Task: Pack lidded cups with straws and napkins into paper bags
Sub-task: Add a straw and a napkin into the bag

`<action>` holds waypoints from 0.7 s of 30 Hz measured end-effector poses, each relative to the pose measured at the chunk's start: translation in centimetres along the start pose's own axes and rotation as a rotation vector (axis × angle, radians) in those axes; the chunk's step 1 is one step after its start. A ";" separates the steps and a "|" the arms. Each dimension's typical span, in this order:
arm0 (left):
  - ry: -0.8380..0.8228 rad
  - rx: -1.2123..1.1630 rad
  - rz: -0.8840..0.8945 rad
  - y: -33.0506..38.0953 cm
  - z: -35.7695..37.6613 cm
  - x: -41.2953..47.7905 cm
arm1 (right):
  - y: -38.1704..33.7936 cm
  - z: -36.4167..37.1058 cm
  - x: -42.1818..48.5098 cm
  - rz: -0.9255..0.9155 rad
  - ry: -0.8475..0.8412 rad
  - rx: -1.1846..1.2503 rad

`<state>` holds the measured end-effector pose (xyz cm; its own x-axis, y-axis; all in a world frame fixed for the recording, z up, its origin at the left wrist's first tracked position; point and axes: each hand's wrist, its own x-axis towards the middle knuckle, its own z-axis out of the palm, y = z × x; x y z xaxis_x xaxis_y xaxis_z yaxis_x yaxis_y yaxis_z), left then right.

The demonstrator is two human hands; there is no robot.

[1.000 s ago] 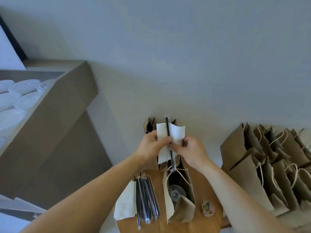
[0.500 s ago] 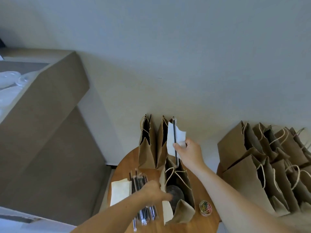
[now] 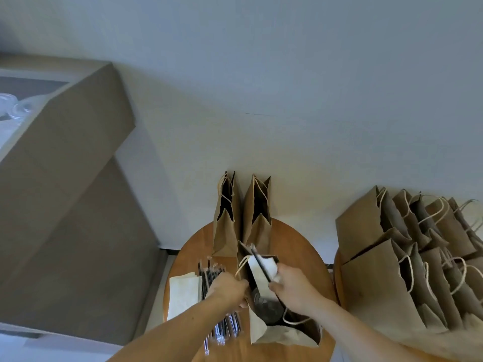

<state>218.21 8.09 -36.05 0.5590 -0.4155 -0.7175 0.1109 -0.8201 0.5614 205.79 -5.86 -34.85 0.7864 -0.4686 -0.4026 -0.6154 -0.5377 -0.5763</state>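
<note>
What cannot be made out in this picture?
Head view: cup in the front bag, only its top shows; bag walls hide the rest.
Two back bags: insides too dark.
Left hand: fingertips behind the bag rim; grip unclear.
Clear cups, far left: cut by the frame edge, blurred.

Right hand (image 3: pixel 295 288) pinched a napkin (image 3: pixel 261 274) and straw (image 3: pixel 259 263) above the open paper bag (image 3: pixel 282 335); left hand (image 3: pixel 227 288) gripped its rim.
</note>
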 end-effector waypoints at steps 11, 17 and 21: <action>-0.064 -0.088 0.014 -0.8 0.9 -0.1 | 0.6 6.6 5.3 0.336 -0.133 -0.146; -0.089 -0.105 0.014 -1.3 0.3 0.1 | 1.7 7.9 6.2 0.467 -0.079 -0.172; -0.099 -0.107 0.021 -1.4 0.1 0.3 | 1.9 8.5 5.8 0.465 -0.003 -0.134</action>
<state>218.17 9.05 -37.10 0.4786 -0.4736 -0.7394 0.1898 -0.7663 0.6138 209.65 -3.68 -44.32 0.4258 -0.6789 -0.5981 -0.9033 -0.3573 -0.2375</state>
